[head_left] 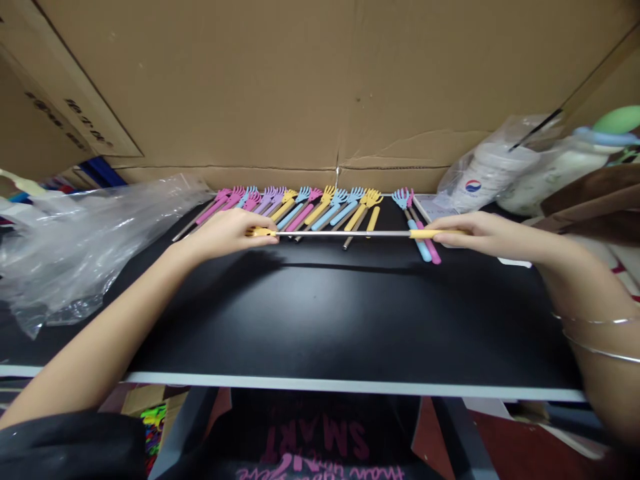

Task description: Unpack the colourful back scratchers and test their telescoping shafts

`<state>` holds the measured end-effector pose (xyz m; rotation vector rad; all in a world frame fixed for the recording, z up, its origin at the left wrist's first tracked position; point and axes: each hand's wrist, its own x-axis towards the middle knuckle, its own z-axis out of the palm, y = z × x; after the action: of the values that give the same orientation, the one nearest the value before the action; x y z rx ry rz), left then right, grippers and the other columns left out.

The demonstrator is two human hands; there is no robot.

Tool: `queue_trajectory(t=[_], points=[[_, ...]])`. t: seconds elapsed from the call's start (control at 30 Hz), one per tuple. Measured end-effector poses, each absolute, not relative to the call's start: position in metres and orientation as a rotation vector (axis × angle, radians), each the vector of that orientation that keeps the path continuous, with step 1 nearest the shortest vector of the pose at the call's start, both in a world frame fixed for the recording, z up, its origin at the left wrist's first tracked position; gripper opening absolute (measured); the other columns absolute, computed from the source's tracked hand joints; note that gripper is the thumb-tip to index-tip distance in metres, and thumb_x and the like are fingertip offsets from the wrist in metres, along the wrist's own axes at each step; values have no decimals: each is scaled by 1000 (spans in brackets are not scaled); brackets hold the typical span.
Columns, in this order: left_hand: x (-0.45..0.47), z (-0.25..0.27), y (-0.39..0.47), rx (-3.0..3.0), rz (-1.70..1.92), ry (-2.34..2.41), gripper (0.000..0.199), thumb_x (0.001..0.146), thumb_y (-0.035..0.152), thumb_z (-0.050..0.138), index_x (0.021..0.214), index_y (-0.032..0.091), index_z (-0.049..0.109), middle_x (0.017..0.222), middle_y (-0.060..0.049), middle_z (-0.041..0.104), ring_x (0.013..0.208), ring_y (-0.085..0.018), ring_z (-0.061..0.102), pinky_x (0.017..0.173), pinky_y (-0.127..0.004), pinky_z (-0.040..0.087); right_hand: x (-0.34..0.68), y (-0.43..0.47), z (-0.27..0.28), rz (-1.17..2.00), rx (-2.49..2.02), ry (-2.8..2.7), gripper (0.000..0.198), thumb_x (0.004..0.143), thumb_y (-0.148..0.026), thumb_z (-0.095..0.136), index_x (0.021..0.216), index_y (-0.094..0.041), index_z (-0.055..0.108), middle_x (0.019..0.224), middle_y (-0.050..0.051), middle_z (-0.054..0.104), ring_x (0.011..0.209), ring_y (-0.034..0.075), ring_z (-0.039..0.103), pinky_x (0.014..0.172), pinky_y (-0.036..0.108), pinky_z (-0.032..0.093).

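Note:
A yellow back scratcher [345, 234] with a long metal rod is stretched level between my two hands, above the black table. My left hand [230, 233] is closed around its yellow claw end. At the other end, my right hand [475, 233] grips the yellow handle. Behind the rod lies a row of several back scratchers [300, 207] in pink, blue, purple and yellow, claws toward the back. Apart from that row, near my right hand, a blue back scratcher [413, 223] lies beside a pink one [433, 252].
A cardboard wall [300, 87] rises behind the black table [320, 320]. On the left lies a clear plastic bag [100, 233]. A bagged white Pepsi cup [487, 177] and a green-topped bottle [575, 163] stand at the right. Below the table edge is a box of colourful pieces [153, 427].

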<state>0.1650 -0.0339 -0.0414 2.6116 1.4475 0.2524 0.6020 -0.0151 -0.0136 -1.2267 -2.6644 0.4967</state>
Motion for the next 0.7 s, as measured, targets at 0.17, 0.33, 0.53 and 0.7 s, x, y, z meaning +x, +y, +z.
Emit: queue_trajectory(t=[0.17, 0.33, 0.53, 0.7], points=[[178, -55, -36, 2691, 353, 1456, 42, 89, 55, 45, 89, 19, 68, 69, 0, 64, 60, -12, 51, 57, -21, 29, 588, -14, -25, 642, -1223, -2671, 47, 91, -55, 42, 111, -19, 65, 76, 5, 67, 67, 17, 58, 62, 28, 42], [213, -67, -54, 2705, 369, 1290, 35, 90, 49, 48, 89, 21, 68, 75, 0, 69, 63, -13, 58, 59, -21, 32, 550, -37, -40, 500, -1134, -2774, 43, 93, -53, 38, 106, -21, 64, 70, 1, 64, 58, 14, 56, 56, 25, 37], [227, -65, -64, 2810, 423, 1350, 29, 90, 47, 51, 90, 24, 69, 75, 0, 71, 63, -13, 61, 56, -21, 30, 533, -44, -49, 336, -1096, -2774, 38, 93, -50, 37, 101, -24, 63, 64, -1, 61, 54, 12, 55, 55, 23, 34], [214, -51, -59, 2838, 392, 1296, 32, 91, 49, 48, 92, 24, 69, 82, 0, 72, 67, -12, 61, 58, -21, 31, 551, -32, -38, 456, -1080, -2783, 43, 93, -52, 39, 110, -22, 64, 68, 0, 62, 56, 12, 53, 55, 23, 35]])
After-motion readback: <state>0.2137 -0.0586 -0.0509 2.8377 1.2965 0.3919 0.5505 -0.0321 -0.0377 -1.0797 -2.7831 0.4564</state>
